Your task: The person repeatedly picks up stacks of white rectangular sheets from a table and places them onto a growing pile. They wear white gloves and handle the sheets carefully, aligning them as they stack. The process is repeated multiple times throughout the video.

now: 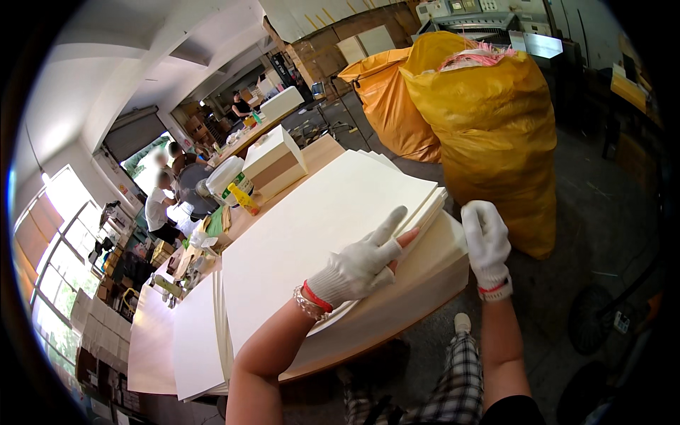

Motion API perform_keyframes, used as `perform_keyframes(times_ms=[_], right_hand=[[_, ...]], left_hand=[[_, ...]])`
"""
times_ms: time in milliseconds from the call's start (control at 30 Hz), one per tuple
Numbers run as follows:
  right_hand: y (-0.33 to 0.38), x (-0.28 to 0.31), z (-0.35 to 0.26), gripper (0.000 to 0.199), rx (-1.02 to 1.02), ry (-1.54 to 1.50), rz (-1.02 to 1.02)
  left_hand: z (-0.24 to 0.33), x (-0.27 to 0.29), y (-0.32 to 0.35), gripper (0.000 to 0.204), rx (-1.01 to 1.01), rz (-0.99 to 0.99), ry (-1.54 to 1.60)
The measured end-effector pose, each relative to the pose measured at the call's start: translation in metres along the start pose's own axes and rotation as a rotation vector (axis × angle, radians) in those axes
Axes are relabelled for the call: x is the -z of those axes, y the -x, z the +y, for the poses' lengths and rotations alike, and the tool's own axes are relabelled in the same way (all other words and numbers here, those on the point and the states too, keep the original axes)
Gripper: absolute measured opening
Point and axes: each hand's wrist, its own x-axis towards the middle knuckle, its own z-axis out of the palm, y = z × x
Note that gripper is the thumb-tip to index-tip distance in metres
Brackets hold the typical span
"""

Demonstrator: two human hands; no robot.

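Observation:
A thick stack of large white paper sheets [312, 219] lies on the table in front of me, its upper sheets fanned and lifted along the near right edge. Across that edge rests my left hand [361, 265], in a white knit glove with bare fingertips showing, its fingers stretched and spread. My right hand [486, 239], also in a white glove, is beside the stack's right corner. Its fingers are curled together; anything inside them is hidden. The lower sheets [425, 273] form an even block under the raised ones.
Two large filled bags, one yellow [489, 134] and one orange [397, 106], stand on the floor beyond the stack. Farther along the table are a yellow bottle [244, 200], a white bucket [227, 177] and a block of boards [275, 163]. Several people work in the background.

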Motion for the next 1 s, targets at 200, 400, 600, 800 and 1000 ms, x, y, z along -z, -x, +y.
perform_keyframes(times_ms=[200, 400, 600, 800, 1000], right_hand=[[0.012, 0.040, -0.004, 0.015, 0.310, 0.676, -0.411], [-0.030, 0.006, -0.006, 0.026, 0.725, 0.571, -0.271], [-0.018, -0.031, 0.013, 0.012, 0.370, 0.215, -0.027], [-0.011, -0.032, 0.020, 0.009, 0.217, 0.082, 0.012], [-0.012, -0.032, 0.016, 0.008, 0.246, 0.073, 0.035]], left_hand=[[-0.013, -0.004, -0.011, 0.067, -0.155, -0.022, 0.070], [-0.014, -0.009, -0.007, 0.057, -0.152, 0.096, 0.204], [-0.017, -0.011, -0.004, 0.043, -0.108, 0.124, 0.247], [-0.001, -0.010, -0.001, 0.032, -0.057, 0.159, 0.113], [-0.003, -0.008, -0.002, 0.042, -0.040, 0.127, 0.118]])
